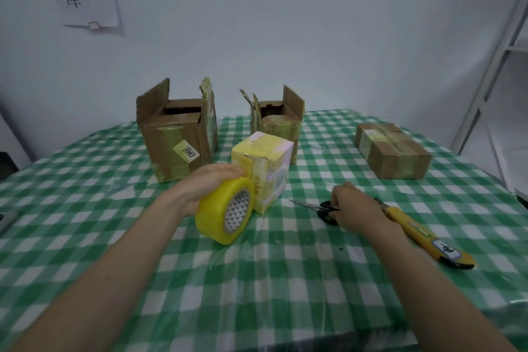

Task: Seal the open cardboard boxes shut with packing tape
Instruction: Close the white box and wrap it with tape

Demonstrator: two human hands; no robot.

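In the head view, the left hand has its grip wrapped over the yellow tape roll, which stands on the green checked tabletop and touches the small yellow-taped box. The right hand has its grip curled on the black handles of the scissors, beside a yellow utility knife. Two open cardboard boxes stand behind; they look light and easy to dent, so I would press on the flaps near the seam, not the walls.
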